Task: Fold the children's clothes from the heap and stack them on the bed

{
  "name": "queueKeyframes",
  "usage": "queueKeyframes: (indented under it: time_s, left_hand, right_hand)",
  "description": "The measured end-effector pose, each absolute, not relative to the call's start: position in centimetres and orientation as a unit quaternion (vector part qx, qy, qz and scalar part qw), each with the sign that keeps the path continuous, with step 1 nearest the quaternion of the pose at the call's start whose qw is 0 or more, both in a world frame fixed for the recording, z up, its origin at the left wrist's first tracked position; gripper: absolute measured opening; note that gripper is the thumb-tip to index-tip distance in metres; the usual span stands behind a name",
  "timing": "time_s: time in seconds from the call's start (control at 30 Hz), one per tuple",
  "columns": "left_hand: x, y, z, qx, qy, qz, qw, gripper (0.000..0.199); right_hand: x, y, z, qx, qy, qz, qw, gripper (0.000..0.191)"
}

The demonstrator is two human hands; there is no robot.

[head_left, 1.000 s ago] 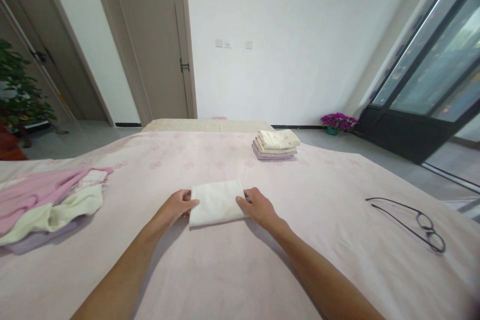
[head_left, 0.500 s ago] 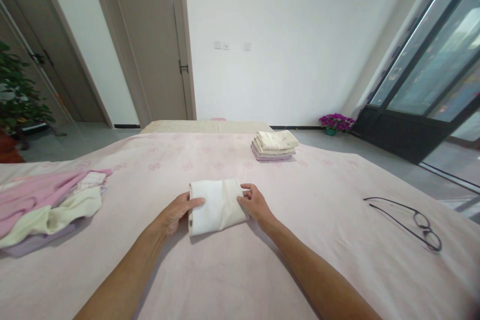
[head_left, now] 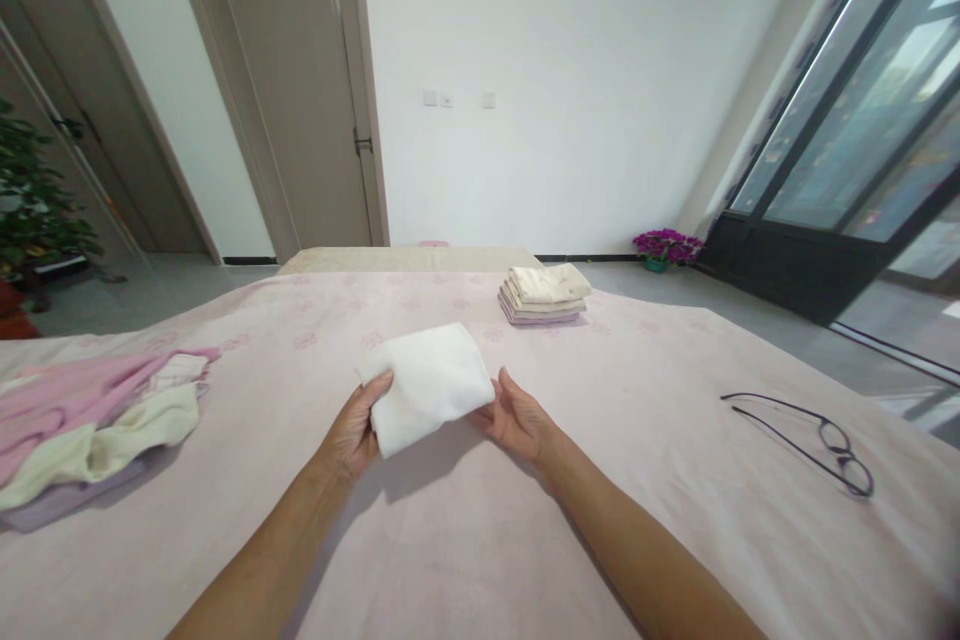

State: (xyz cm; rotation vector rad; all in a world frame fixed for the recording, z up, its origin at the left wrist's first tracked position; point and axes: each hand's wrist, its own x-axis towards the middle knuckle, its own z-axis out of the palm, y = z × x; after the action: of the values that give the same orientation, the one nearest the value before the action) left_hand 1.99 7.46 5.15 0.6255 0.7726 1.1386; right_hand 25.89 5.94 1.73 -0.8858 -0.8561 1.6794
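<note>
A folded white cloth [head_left: 431, 385] is held tilted above the pink bedspread [head_left: 465, 560], with its shadow beneath. My left hand [head_left: 360, 425] grips its left edge, thumb on top and fingers underneath. At the right edge, my right hand [head_left: 519, 420] has its thumb raised off the cloth and its fingers apart, some of them partly hidden under the cloth's corner. Beyond the hands stands a stack of folded cream and lilac cloths [head_left: 544, 295].
Loose pink, cream and lilac clothes [head_left: 97, 420] lie in a heap at the left. Black-framed glasses [head_left: 814, 435] rest on the bedspread at the right. Behind are a door [head_left: 289, 90], purple flowers [head_left: 666, 246] and a dark glass door frame.
The white cloth has been lifted off the bedspread and tilted, its right side turned upward. My right thumb has come off the cloth, and the right hand has opened.
</note>
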Motion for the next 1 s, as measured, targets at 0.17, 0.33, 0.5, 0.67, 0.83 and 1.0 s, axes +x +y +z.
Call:
queueKeyframes:
  time_s: [0.17, 0.33, 0.5, 0.67, 0.83, 1.0]
  left_hand:
    - [2.7, 7.2, 5.1, 0.256, 0.342, 0.527, 0.734, 0.053]
    - [3.9, 7.1, 2.8, 0.258, 0.357, 0.529, 0.726, 0.053]
    - [4.5, 7.1, 1.1, 0.290, 0.354, 0.524, 0.718, 0.057]
    - [4.3, 7.2, 1.4, 0.328, 0.338, 0.533, 0.703, 0.047]
    - [3.3, 8.3, 0.9, 0.392, 0.367, 0.549, 0.641, 0.051]
    - [3.0, 9.4, -0.7, 0.488, 0.441, 0.540, 0.525, 0.055]
  right_hand:
    - [24.6, 5.5, 1.7, -0.251, -0.202, 0.759, 0.566, 0.041]
    - [22.5, 6.0, 1.7, -0.269, -0.134, 0.709, 0.638, 0.036]
    - [21.1, 6.7, 1.3, -0.312, -0.086, 0.702, 0.635, 0.036]
    - [22.3, 8.2, 1.7, -0.311, -0.061, 0.700, 0.640, 0.030]
    - [26.8, 11.5, 4.4, -0.269, -0.063, 0.671, 0.688, 0.029]
    - [33.8, 16.8, 8.9, -0.235, -0.090, 0.583, 0.772, 0.029]
